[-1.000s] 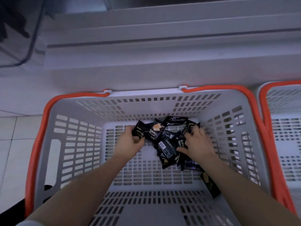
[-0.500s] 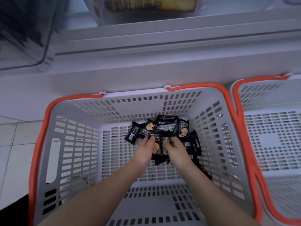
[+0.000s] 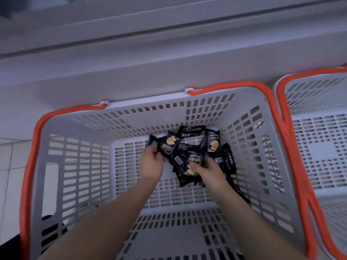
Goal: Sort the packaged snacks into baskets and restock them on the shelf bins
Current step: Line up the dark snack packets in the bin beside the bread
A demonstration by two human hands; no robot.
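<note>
Several black snack packets point(image 3: 212, 145) printed with a tan cake picture lie heaped at the far end of a grey slatted basket point(image 3: 78, 166) with orange handles. Both my arms reach down into it. My left hand point(image 3: 152, 164) grips a packet at the left edge of the heap, fingers curled round it. My right hand point(image 3: 208, 171) holds packets from the middle of the heap, with the thumb on one that reads DRYCAKE point(image 3: 194, 162). More packets trail under my right forearm.
A second grey basket point(image 3: 319, 139) with orange handles stands touching the first on the right, and nothing shows inside it. A pale shelf ledge point(image 3: 169, 53) runs across just beyond both baskets. White floor tiles point(image 3: 9, 166) show at the left.
My hands came together over the heap, then spread slightly; the left now grips a packet at the heap's left edge and the right holds the central packets. The view shifted left and down.
</note>
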